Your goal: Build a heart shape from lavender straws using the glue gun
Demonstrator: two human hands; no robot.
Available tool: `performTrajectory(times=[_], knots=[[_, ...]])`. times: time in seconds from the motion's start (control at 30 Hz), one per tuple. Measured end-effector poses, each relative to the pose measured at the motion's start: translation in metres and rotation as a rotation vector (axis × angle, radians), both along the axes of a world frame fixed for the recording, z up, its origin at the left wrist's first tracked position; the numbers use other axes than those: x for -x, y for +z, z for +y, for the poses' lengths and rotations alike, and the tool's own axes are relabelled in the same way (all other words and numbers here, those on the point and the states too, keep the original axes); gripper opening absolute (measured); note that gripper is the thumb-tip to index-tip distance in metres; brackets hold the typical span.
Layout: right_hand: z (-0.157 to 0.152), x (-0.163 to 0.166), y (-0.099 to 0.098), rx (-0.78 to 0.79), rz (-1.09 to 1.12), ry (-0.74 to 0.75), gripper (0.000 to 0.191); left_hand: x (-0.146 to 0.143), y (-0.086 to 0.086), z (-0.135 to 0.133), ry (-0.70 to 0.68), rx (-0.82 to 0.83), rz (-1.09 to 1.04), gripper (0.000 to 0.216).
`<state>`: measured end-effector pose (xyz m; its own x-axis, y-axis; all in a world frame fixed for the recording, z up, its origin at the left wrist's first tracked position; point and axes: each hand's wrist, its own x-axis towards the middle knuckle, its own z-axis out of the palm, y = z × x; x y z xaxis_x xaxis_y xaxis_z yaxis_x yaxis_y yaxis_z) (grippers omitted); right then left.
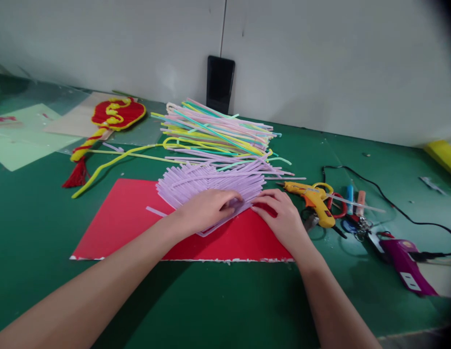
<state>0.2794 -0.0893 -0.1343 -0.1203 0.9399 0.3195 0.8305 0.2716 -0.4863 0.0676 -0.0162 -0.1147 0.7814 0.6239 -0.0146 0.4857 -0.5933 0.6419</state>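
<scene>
A fan-shaped piece covered with lilac pipe cleaners (207, 182) lies on a red sheet (127, 223) on the green table. My left hand (207, 209) rests flat on the lilac piece near its lower edge, fingers together and pressing down. My right hand (279, 215) lies beside it on the right, fingertips touching the edge of the lilac piece and the red sheet. Neither hand grips anything that I can see.
A heap of coloured pipe cleaners (218, 133) lies behind the red sheet. A red and yellow fan with a tassel (112, 116) is at the back left. A yellow glue gun (314, 201), scissors, a purple device (405, 264) and a black cable lie right.
</scene>
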Motion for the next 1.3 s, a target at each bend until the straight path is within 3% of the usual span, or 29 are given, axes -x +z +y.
performTrajectory(times=[0.3,0.8,1.1,1.3], knots=[[-0.0001,0.0002,-0.0008,-0.004,-0.008,-0.011,0.012,0.0015,0.0011,-0.0006,-0.001,0.011,0.03,0.031],[0.0,-0.0002,-0.0005,-0.029,-0.031,-0.006,0.013,-0.0038,-0.0015,-0.0059,-0.092,-0.257,0.105,0.035],[-0.0007,-0.0045,0.0004,-0.04,0.015,-0.029,0.012,-0.0041,-0.0009,-0.0057,-0.078,-0.233,0.122,0.035],[0.0006,-0.0072,0.0001,-0.063,0.052,-0.099,0.021,-0.0036,-0.0012,-0.0055,-0.081,-0.222,0.12,0.037]])
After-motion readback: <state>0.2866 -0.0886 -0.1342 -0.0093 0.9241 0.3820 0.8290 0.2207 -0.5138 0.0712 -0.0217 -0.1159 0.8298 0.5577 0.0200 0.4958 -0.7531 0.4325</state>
